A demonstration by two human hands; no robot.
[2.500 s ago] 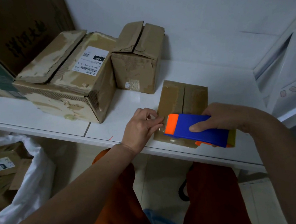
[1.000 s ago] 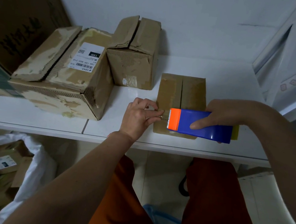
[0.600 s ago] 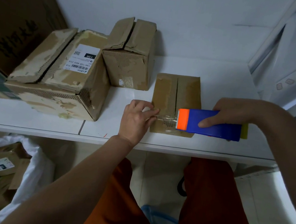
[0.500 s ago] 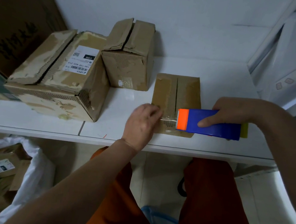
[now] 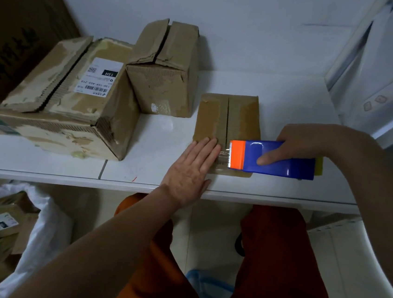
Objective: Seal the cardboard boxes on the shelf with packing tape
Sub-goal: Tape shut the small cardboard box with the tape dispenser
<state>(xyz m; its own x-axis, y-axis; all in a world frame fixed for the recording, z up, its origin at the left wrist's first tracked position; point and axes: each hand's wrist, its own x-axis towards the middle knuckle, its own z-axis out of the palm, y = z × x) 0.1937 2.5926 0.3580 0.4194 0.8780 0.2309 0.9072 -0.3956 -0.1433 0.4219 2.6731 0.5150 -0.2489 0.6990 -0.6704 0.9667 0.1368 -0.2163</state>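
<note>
My arms are bare from the wrist up as far as the view goes, with no sleeve, watch, ring or glove on either. My left hand (image 5: 192,170) shows its back, knuckles and tendons faintly ridged, nails short. My right hand (image 5: 295,144) is bare too, its forearm reaching in from the right edge. Below the hands, my legs are covered in orange-red trousers (image 5: 275,266), the plain cloth creasing softly over both thighs, darker in the shadow between them.
</note>
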